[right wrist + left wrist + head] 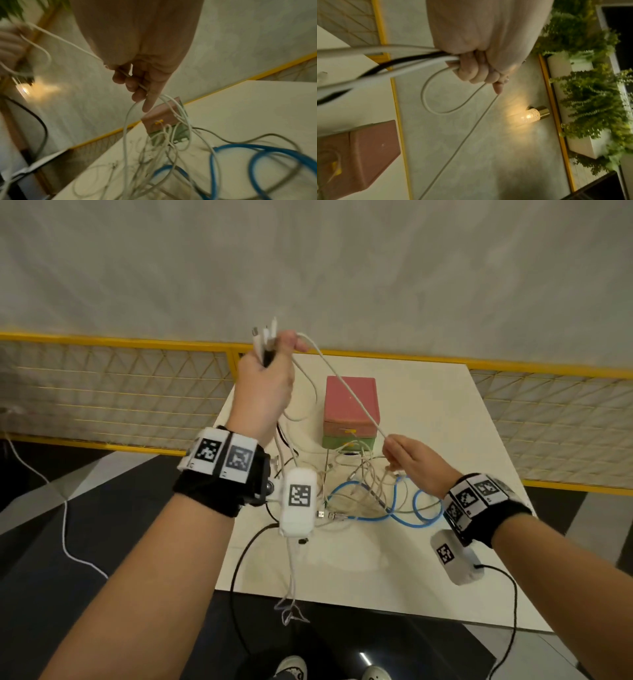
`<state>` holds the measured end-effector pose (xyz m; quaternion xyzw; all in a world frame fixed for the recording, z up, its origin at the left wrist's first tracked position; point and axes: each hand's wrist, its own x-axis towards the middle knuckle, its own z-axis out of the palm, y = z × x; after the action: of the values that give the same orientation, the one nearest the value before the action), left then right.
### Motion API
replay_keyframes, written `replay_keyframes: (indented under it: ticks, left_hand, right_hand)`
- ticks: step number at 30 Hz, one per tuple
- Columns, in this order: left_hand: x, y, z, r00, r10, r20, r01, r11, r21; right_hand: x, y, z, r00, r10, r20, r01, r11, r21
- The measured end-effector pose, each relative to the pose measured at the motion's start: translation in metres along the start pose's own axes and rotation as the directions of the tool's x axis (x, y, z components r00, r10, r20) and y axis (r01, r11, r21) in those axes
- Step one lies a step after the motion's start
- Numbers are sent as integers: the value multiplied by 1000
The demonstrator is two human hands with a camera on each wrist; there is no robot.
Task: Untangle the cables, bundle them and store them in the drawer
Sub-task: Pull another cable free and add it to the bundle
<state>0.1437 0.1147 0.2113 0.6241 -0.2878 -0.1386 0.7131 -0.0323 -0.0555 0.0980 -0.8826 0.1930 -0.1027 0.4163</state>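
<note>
The left hand (pixel 263 386) is raised high above the table (pixel 428 542), fist clenched round a bunch of cable ends (pixel 264 337), white ones and a black one, their plugs poking up out of the grip. From that fist one white cable (pixel 346 386) is running taut, slanting down across the pink top of the small drawer box (pixel 350 412) to the right hand (pixel 416 465). The right hand is hovering just in front of the drawer box, fingers curled round that white cable, letting it pass through. Below it, on the table in front of the drawer box, the tangle of white cables (pixel 356 474) is lying heaped, with a blue cable (pixel 404 510) looping through it on the near side. The drawer box itself is sitting closed, well back on the table.
</note>
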Motion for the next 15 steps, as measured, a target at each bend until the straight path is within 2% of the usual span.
replay_keyframes:
  ticks: [2, 5, 8, 10, 11, 13, 15]
  left_hand:
    - [5, -1, -6, 1000, -7, 0, 7, 1000, 3]
    - [4, -7, -7, 997, -70, 12, 70, 997, 43]
    - [4, -12, -5, 980, -174, -100, 182, 980, 77]
    - [3, -16, -2, 975, -138, -172, 160, 980, 121]
    - [1, -16, 2, 983, -95, -159, 119, 982, 148]
    - [-7, -14, 12, 1000, -21, -20, 25, 976, 218]
    - [-16, -16, 23, 978, -40, 206, -39, 931, 363]
  right_hand:
    - [0, 11, -1, 999, 22, -29, -23, 999, -35]
    - [5, 7, -8, 989, 37, -146, -48, 996, -72]
    - [14, -2, -17, 967, 25, -252, -49, 995, -86]
    - [20, -11, -24, 953, -31, -303, -31, 980, -198]
    - [23, -16, -26, 947, -63, -314, -17, 969, -245]
    - [26, -31, -28, 941, -152, -303, 60, 954, -295]
    - [27, -48, -26, 912, -303, -277, 209, 924, -322]
